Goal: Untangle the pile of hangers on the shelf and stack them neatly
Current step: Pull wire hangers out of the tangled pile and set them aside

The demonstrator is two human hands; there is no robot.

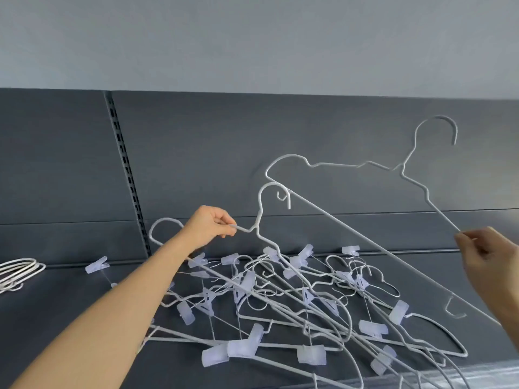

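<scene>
A tangled pile of white wire hangers (295, 304) with pale plastic clips lies on the dark grey shelf (70, 318). My right hand (488, 265) pinches the shoulder wire of a lifted white hanger (351, 220), which is raised above the pile with its hook up at the right. My left hand (210, 228) grips the shoulder of a second hanger (261, 217) just beside its hook; this one still reaches down into the pile. At the far left a small neat stack of hangers (16, 272) rests on the shelf.
The shelf's dark back panel (309, 153) rises behind the pile, with a slotted upright rail (126, 175) at the left. A loose clip (97, 265) lies between the stack and the pile. The shelf's front edge (449, 377) runs along the lower right.
</scene>
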